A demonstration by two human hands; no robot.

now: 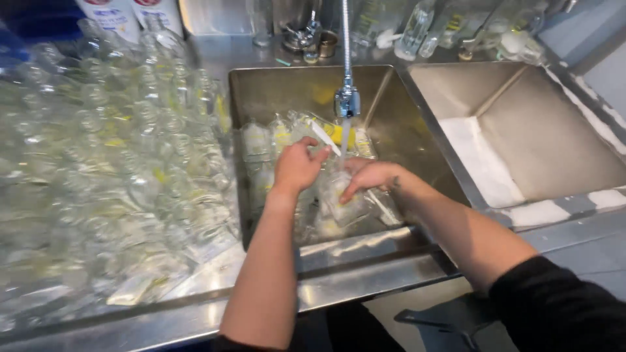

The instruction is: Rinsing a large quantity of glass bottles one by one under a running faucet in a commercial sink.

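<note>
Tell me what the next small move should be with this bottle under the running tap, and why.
Probably tilt the clear bottle so its mouth meets the water stream. The right hand grips it over the left sink basin, the left hand steadies its top, and the stream seems to land on the hands rather than inside.

Left hand [297,166] and right hand [367,177], fingers curled

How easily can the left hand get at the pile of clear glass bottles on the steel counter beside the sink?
Probably yes: the left hand is beside the pile of clear glass bottles, with nothing between, but it seems to be gripping a thin white tool.
</note>
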